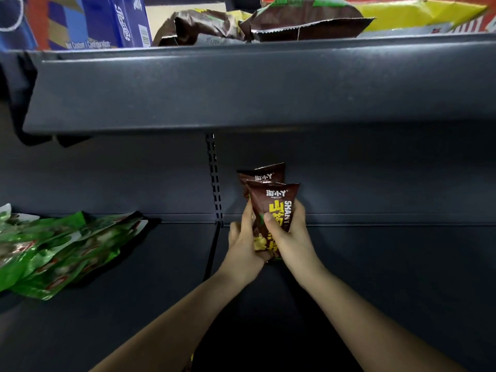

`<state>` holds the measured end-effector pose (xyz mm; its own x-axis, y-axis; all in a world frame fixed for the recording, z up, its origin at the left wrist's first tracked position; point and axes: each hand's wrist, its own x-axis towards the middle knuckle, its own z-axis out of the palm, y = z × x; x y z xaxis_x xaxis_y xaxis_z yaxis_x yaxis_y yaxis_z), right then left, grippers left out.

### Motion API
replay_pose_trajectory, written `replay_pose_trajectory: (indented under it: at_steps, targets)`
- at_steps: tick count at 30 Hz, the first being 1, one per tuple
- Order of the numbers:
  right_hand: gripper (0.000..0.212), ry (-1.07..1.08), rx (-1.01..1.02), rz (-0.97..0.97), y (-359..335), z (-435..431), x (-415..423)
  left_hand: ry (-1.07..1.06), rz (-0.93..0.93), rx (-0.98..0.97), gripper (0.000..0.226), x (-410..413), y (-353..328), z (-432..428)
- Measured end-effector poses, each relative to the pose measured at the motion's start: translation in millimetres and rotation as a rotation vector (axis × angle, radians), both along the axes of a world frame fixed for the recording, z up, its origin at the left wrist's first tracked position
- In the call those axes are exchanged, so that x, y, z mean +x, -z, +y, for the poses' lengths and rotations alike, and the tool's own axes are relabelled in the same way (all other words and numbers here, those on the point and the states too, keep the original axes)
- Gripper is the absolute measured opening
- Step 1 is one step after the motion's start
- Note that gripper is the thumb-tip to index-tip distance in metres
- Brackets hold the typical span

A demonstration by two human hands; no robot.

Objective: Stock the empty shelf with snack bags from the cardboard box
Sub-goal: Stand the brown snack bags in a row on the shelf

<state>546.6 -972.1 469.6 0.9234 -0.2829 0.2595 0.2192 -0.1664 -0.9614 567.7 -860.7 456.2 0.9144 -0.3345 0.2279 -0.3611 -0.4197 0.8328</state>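
Note:
Two brown snack bags with yellow print stand upright near the back of the dark shelf [375, 264]. The front bag [279, 202] overlaps the rear bag [264, 174], whose top peeks out behind it. My left hand [243, 245] grips the bags from the left side. My right hand [288, 234] grips the front bag from the right, thumb across its face. The cardboard box is out of view.
A pile of green snack bags [53, 248] lies on the shelf's left part. A slotted upright [214, 181] divides the back wall. The upper shelf [241, 89] overhangs, carrying brown bags [295, 20], blue boxes [126, 20] and yellow packs.

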Motion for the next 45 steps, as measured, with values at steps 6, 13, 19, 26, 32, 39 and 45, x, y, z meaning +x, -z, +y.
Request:
replay_pose_trajectory:
  at_steps: [6, 13, 19, 26, 32, 39, 45]
  targets:
    - [0.040, 0.008, -0.191, 0.033, 5, -11, 10, 0.036, 0.093, -0.016, 0.104, 5, 12, 5]
    - [0.036, 0.176, -0.214, 0.084, 12, -8, 25, 0.119, 0.272, -0.140, 0.080, 11, 3, 10]
    - [0.037, 0.124, -0.250, 0.092, 15, -10, 27, -0.084, 0.263, -0.473, 0.024, 12, -2, -4]
    - [0.035, -0.104, -0.216, 0.060, 21, -20, 13, -0.224, 0.151, -0.524, 0.014, 20, 6, -20]
    - [0.058, -0.095, -0.330, 0.062, 29, -25, 11, -0.282, 0.081, -0.463, 0.016, 24, 7, -19]
    - [0.053, -0.074, -0.426, 0.111, 32, -27, 13, -0.241, 0.004, -0.277, 0.016, 24, 5, -7]
    - [0.051, 0.012, -0.507, 0.100, 35, -19, 7, -0.277, 0.121, -0.279, 0.029, 29, 0, 0]
